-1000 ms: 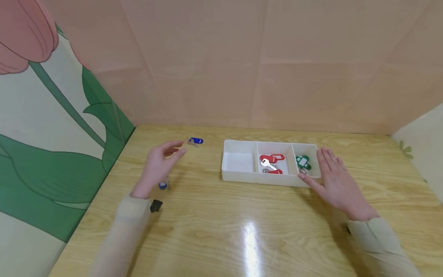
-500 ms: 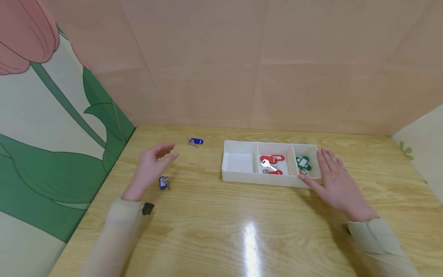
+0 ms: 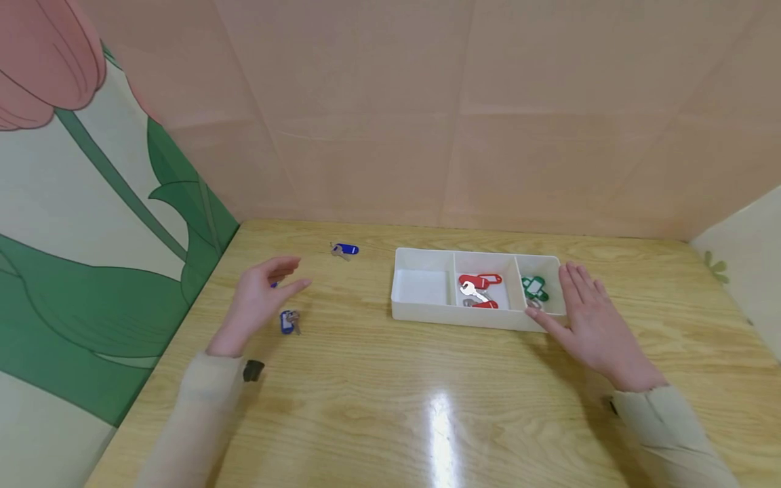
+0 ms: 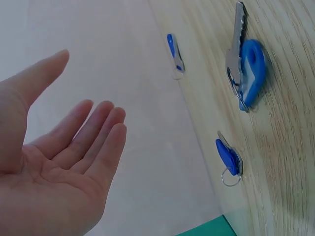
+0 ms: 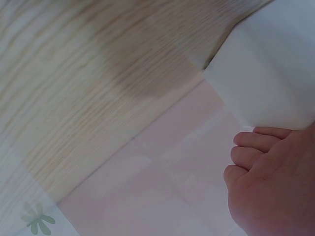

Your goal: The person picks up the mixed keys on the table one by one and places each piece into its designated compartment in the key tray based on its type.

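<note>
My left hand (image 3: 257,301) hovers over the left part of the table with thumb and fingers spread apart, holding nothing. Near it lies a key with a blue tag (image 3: 289,322). Another blue tag (image 3: 274,285) is mostly hidden behind the hand. Farther back rests a third key with a blue tag (image 3: 346,249). The left wrist view shows all three, the closest being a light blue key tag (image 4: 254,73). My right hand (image 3: 594,329) lies with straight fingers along the right end of a white divided box (image 3: 451,314), its thumb at the front rim.
The box's middle compartment holds keys with red tags (image 3: 472,280). Keys with green tags (image 3: 535,287) lie in the right compartment; the left compartment (image 3: 421,287) shows bare floor. A pinkish wall (image 3: 366,135) stands behind the table, and a flower-painted wall (image 3: 91,285) at left.
My left hand has drawn back to the left, away from the far blue-tagged key, uncovering the near one. My right hand stays at the box.
</note>
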The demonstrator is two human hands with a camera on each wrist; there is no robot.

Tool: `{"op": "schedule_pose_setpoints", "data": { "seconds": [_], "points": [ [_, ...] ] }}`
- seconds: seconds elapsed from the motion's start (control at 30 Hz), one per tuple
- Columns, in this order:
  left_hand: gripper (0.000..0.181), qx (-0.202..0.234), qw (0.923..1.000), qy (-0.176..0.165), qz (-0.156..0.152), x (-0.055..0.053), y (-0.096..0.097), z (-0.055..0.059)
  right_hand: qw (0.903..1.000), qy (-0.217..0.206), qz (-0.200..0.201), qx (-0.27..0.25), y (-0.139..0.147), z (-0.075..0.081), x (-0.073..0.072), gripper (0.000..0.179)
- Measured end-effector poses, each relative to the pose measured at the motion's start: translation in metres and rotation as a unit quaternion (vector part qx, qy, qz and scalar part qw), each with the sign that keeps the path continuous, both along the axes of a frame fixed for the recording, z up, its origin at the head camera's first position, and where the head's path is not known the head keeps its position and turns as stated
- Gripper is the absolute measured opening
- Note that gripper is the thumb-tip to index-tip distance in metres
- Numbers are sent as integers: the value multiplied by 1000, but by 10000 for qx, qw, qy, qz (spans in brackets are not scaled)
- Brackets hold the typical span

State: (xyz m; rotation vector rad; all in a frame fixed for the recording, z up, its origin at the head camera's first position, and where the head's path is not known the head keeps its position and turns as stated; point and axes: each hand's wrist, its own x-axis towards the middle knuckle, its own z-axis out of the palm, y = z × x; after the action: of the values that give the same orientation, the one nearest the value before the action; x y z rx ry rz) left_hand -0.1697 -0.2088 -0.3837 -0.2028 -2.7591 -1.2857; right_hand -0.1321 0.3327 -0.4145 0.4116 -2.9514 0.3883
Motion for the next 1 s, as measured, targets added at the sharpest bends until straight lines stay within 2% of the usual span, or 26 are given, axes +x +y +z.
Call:
{"op": "schedule_pose_setpoints", "data": {
  "seconds": [0.13,0.37,0.47,0.8,1.0],
  "points": [
    [54,-127,9997,-190,-42,0,-3,-1,10000,-25,-8,2,0,1,-1,100],
    [61,-312,9962,-735,-358,1,-9,-9,10000,9,20,-18,0,0,0,100],
    [61,-348,9945,-919,-363,2,-11,-12,10000,38,26,-38,0,0,0,100],
    [51,-480,9905,-1259,-261,5,-17,-20,9999,96,53,-64,0,0,0,100],
    [47,-644,9888,-1315,-271,4,-19,-23,9999,82,39,-55,1,0,0,101]
  ]
}}
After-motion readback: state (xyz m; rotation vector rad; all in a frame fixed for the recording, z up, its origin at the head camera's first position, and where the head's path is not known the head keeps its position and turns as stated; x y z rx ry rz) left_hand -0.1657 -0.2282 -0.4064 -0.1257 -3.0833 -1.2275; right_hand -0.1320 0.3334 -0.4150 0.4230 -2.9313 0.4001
